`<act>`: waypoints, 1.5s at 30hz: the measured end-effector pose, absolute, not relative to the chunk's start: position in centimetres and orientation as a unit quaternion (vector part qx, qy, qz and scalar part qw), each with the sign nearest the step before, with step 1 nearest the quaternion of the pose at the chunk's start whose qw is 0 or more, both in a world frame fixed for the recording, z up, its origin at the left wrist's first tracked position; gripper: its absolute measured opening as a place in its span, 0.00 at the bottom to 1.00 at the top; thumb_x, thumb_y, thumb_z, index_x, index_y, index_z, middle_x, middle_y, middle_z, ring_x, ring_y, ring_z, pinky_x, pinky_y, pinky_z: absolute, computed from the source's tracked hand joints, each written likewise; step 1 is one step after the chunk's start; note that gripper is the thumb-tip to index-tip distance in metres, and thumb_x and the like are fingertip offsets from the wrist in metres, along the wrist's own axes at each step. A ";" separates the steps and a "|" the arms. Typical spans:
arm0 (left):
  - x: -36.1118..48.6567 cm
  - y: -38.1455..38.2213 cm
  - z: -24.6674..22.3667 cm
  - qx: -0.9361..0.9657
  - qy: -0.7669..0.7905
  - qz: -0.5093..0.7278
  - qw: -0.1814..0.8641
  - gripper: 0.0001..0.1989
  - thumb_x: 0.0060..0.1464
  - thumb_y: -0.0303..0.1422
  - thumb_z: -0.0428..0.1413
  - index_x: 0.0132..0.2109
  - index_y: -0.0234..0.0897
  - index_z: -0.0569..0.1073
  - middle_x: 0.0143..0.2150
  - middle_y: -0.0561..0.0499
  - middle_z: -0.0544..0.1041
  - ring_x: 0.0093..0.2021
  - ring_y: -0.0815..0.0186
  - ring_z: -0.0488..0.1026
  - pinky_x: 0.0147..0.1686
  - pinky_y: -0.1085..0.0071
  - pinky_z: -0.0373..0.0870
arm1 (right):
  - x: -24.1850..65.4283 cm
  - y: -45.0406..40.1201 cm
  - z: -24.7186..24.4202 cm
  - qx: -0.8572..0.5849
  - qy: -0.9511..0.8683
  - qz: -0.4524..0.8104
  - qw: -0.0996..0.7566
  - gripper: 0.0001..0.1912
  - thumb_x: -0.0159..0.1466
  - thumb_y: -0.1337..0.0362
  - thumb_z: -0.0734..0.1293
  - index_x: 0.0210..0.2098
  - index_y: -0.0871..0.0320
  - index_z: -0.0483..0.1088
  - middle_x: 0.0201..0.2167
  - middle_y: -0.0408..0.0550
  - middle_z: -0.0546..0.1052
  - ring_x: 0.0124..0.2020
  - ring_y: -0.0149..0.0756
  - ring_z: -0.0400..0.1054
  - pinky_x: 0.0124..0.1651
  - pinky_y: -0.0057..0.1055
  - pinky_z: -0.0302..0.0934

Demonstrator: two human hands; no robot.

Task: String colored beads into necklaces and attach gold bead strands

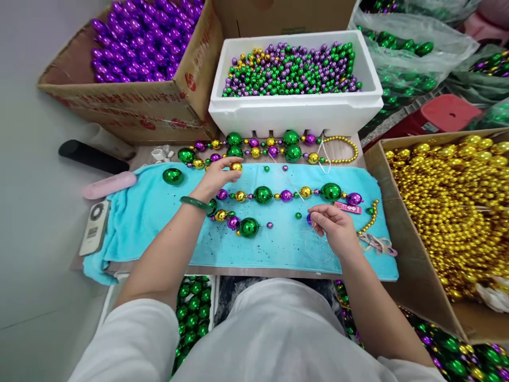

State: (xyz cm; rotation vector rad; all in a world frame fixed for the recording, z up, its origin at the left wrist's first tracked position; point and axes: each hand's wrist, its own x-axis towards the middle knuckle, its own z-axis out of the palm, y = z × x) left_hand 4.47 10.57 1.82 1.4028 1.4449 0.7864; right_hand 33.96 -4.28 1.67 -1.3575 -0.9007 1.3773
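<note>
My left hand (218, 178) grips a gold bead (236, 167) between thumb and fingers, above the turquoise towel (151, 212). The fingers of my right hand (334, 225) are pinched at a purple bead (309, 218), mostly hidden behind them; a thin clear thread (318, 257) loops below. Between the hands lies a string of green, gold and purple beads (263, 194), bending back under my left wrist to a large green bead (249, 227). A small purple bead (270, 225) and a small green bead (298, 215) lie nearby. A loose large green bead (173, 176) sits left.
A finished-looking bead necklace (291, 153) lies behind the towel, before a white foam box (294, 112) of small beads. Cardboard boxes hold purple beads (143, 42) and gold bead strands (469, 212). Scissors (387, 248) lie right; a handheld device (94, 228) lies left.
</note>
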 end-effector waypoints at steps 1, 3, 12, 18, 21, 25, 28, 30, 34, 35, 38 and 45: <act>5.0 9.8 2.4 0.511 0.549 0.373 0.546 0.22 0.46 0.26 0.61 0.51 0.37 0.74 0.39 0.48 0.76 0.38 0.64 0.75 0.41 0.65 0.72 | 33.7 -4.4 1.6 -0.558 -0.377 0.565 0.477 0.12 0.52 0.57 0.73 0.31 0.59 0.75 0.17 0.40 0.69 0.16 0.26 0.58 0.18 0.25 0.51; 6.0 8.1 3.4 0.411 0.469 0.451 0.639 0.23 0.44 0.25 0.61 0.50 0.38 0.74 0.38 0.51 0.75 0.37 0.67 0.76 0.39 0.70 0.73 | 33.2 -4.5 1.4 -0.558 -0.391 0.562 0.470 0.12 0.52 0.56 0.72 0.30 0.59 0.75 0.16 0.40 0.68 0.16 0.26 0.57 0.17 0.25 0.50; 8.6 4.1 4.6 0.246 0.381 0.564 0.690 0.17 0.53 0.38 0.59 0.50 0.39 0.72 0.34 0.53 0.77 0.25 0.71 0.74 0.21 0.76 0.68 | 32.1 -5.4 1.5 -0.540 -0.449 0.535 0.469 0.11 0.54 0.56 0.71 0.30 0.58 0.76 0.16 0.40 0.67 0.17 0.27 0.57 0.19 0.26 0.52; 9.6 3.8 5.1 0.129 0.378 0.565 0.722 0.19 0.62 0.47 0.50 0.40 0.35 0.73 0.28 0.50 0.78 0.25 0.71 0.74 0.22 0.77 0.67 | 31.9 -5.8 1.1 -0.534 -0.476 0.523 0.463 0.10 0.55 0.58 0.70 0.30 0.58 0.77 0.16 0.41 0.68 0.18 0.28 0.58 0.21 0.27 0.54; 9.8 3.6 5.1 0.121 0.378 0.564 0.724 0.20 0.62 0.48 0.49 0.38 0.35 0.73 0.28 0.51 0.78 0.25 0.72 0.74 0.21 0.78 0.67 | 31.8 -5.8 1.0 -0.534 -0.476 0.518 0.468 0.10 0.55 0.58 0.70 0.30 0.58 0.77 0.16 0.41 0.68 0.18 0.28 0.59 0.22 0.27 0.55; 9.9 3.4 4.7 0.140 0.380 0.559 0.723 0.21 0.62 0.49 0.50 0.36 0.35 0.73 0.28 0.50 0.78 0.25 0.72 0.74 0.22 0.78 0.67 | 31.9 -5.8 0.9 -0.536 -0.474 0.514 0.473 0.09 0.55 0.59 0.70 0.30 0.58 0.77 0.16 0.41 0.69 0.19 0.29 0.60 0.22 0.27 0.56; 10.1 3.1 4.3 0.198 0.383 0.561 0.706 0.20 0.57 0.49 0.55 0.38 0.34 0.73 0.30 0.48 0.79 0.27 0.72 0.75 0.23 0.78 0.68 | 31.9 -5.8 0.8 -0.542 -0.474 0.509 0.472 0.09 0.54 0.58 0.70 0.29 0.58 0.77 0.16 0.42 0.69 0.19 0.29 0.61 0.23 0.28 0.56; 10.4 2.7 4.1 0.261 0.385 0.557 0.688 0.21 0.52 0.48 0.60 0.42 0.34 0.74 0.32 0.47 0.80 0.28 0.70 0.75 0.25 0.77 0.69 | 31.9 -5.8 0.7 -0.544 -0.472 0.509 0.472 0.09 0.54 0.58 0.70 0.30 0.58 0.77 0.16 0.42 0.69 0.19 0.29 0.61 0.23 0.28 0.57; 11.0 2.0 4.1 0.328 0.376 0.544 0.675 0.26 0.46 0.49 0.65 0.46 0.35 0.73 0.33 0.48 0.80 0.30 0.68 0.76 0.27 0.76 0.70 | 32.0 -5.7 0.5 -0.543 -0.462 0.514 0.477 0.10 0.54 0.57 0.71 0.29 0.58 0.76 0.17 0.42 0.69 0.19 0.29 0.61 0.23 0.28 0.57; 11.1 1.9 4.1 0.330 0.372 0.543 0.676 0.26 0.46 0.49 0.65 0.46 0.36 0.73 0.33 0.48 0.80 0.30 0.69 0.76 0.27 0.76 0.70 | 32.1 -5.7 0.5 -0.543 -0.459 0.515 0.479 0.10 0.54 0.57 0.71 0.29 0.58 0.76 0.17 0.42 0.69 0.20 0.29 0.61 0.23 0.28 0.57; 11.2 1.7 4.0 0.332 0.360 0.536 0.688 0.26 0.47 0.50 0.64 0.47 0.36 0.74 0.33 0.48 0.80 0.30 0.69 0.76 0.28 0.75 0.70 | 32.4 -5.8 0.5 -0.542 -0.451 0.518 0.485 0.10 0.54 0.57 0.71 0.29 0.58 0.76 0.17 0.41 0.69 0.19 0.29 0.60 0.23 0.28 0.56; 12.9 0.7 3.4 0.468 0.382 0.419 0.678 0.24 0.49 0.45 0.64 0.50 0.36 0.76 0.41 0.45 0.80 0.35 0.65 0.75 0.33 0.72 0.68 | 32.2 -5.8 0.9 -0.532 -0.446 0.528 0.490 0.11 0.55 0.56 0.70 0.30 0.58 0.74 0.16 0.40 0.68 0.17 0.27 0.58 0.21 0.27 0.53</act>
